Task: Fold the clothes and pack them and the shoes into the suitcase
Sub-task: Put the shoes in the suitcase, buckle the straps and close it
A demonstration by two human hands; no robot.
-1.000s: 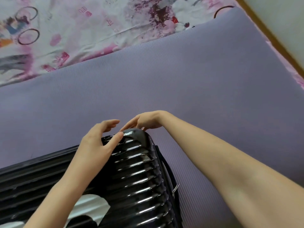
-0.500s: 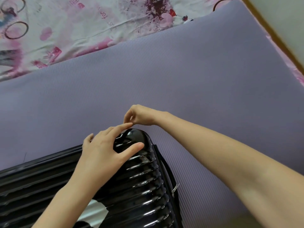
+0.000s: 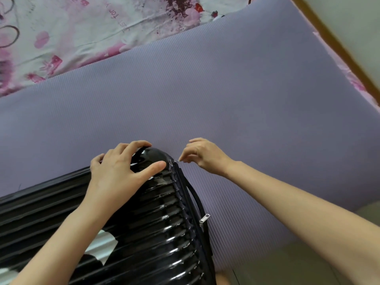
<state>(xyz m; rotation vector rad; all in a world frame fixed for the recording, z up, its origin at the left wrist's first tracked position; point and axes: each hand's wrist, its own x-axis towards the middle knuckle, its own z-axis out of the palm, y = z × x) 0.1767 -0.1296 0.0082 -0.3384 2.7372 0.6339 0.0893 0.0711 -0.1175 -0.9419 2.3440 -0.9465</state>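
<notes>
- Lower left to centre of frame: black ribbed suitcase [image 3: 154, 223] lies flat on the purple mat [image 3: 226, 99], glossy shell up, w/ its rounded far-right corner at mid-frame.
- L hand [image 3: 117, 171] cups that corner. Fingers curl over the far edge and the thumb is spread on the shell toward the right, so I read it as gripping the case.
- R hand [image 3: 205, 157] sits just right of the corner. Thumb + forefinger pinch a small metal zip pull [image 3: 179, 160] right at the seam, w/ the other fingers loosely curled above.
- Zip seam runs down the case's right edge toward bottom of frame. Black side handle [image 3: 196, 199] arcs off that edge.
- Loose silver tab [image 3: 204, 219] hangs just beside the handle, lower down, well apart from the pinched pull.
- White patch [image 3: 102, 243] on the shell, lower left, next to the L forearm. I can't tell if it's a sticker or glare.
- Room: a wide band of mat surface shows beyond both hands, from left edge of frame to right.
- Far edge: mat meets the floral sheet [image 3: 82, 27] along a slanted line, mid-left up to top centre.
- Right edge: a thin strip of pink sheet, then the wooden rail [image 3: 333, 42] and pale wall [image 3: 349, 13] in the upper right.
- Lower right: mat's near edge ends and pale floor [image 3: 298, 264] shows beside the R forearm.
</notes>
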